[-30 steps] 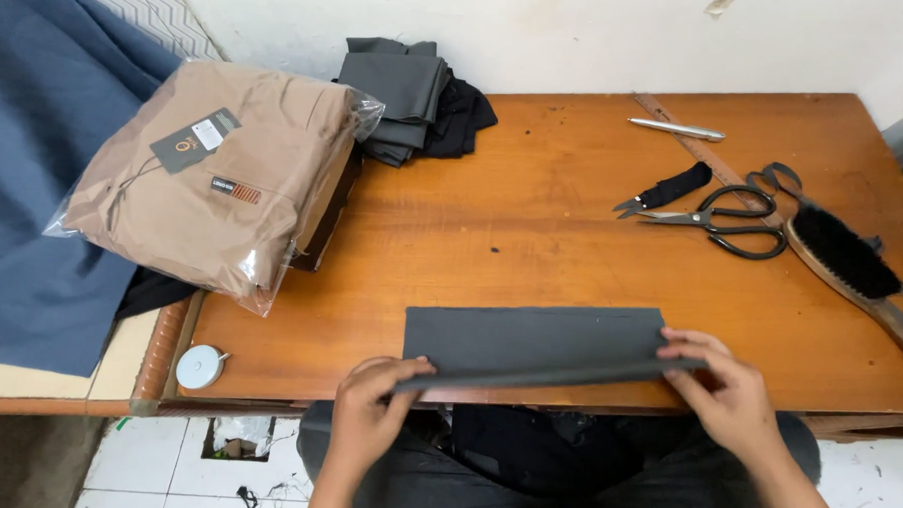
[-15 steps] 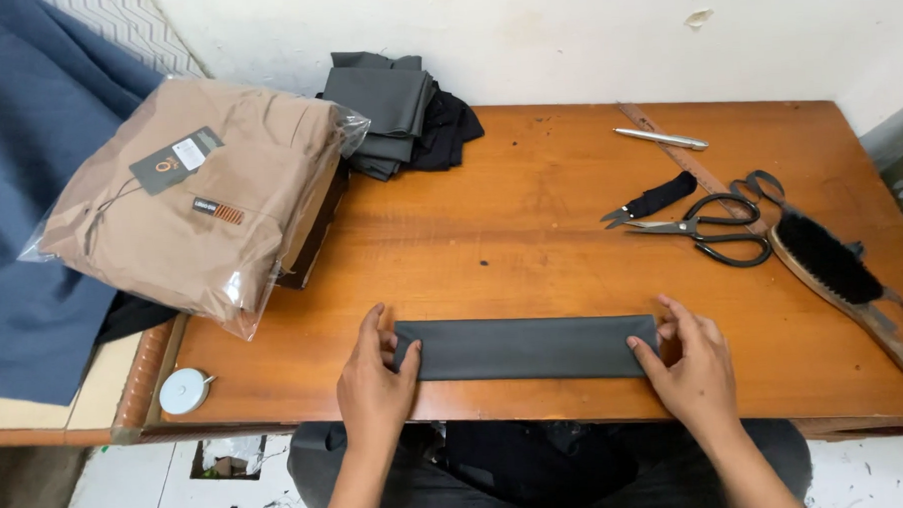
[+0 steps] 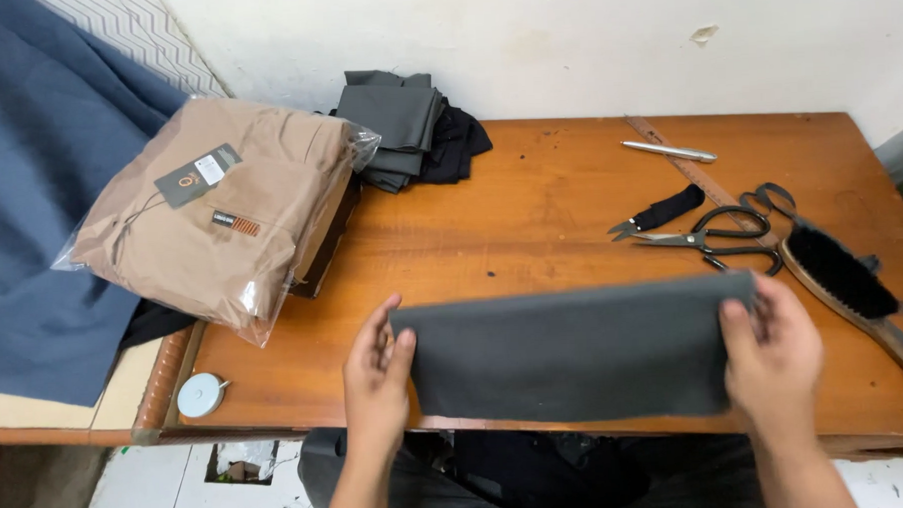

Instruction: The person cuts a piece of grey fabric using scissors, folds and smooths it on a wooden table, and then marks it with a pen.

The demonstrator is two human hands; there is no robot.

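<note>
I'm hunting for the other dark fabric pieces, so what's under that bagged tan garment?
A dark flat object shows under the right edge of the bagged tan garment, and black cloth shows under its lower-left corner. Whatever lies beneath the middle is covered.

Cloth: grey fabric piece (image 3: pixel 575 350) held up flat over the near edge of the wooden table (image 3: pixel 530 221).
Left hand (image 3: pixel 376 387): grips its left end.
Right hand (image 3: pixel 775 358): grips its right end.
Far right: scissors (image 3: pixel 716 240), brush (image 3: pixel 842 270).
Far left: bagged tan garment (image 3: pixel 220 217).

hands 2 (image 3: pixel 376 377); grey cloth piece 1 (image 3: pixel 575 352); bagged tan garment 1 (image 3: pixel 220 212); scissors 1 (image 3: pixel 716 237); brush 1 (image 3: pixel 840 270); pen 1 (image 3: pixel 670 151); tape measure 1 (image 3: pixel 200 395)
</note>
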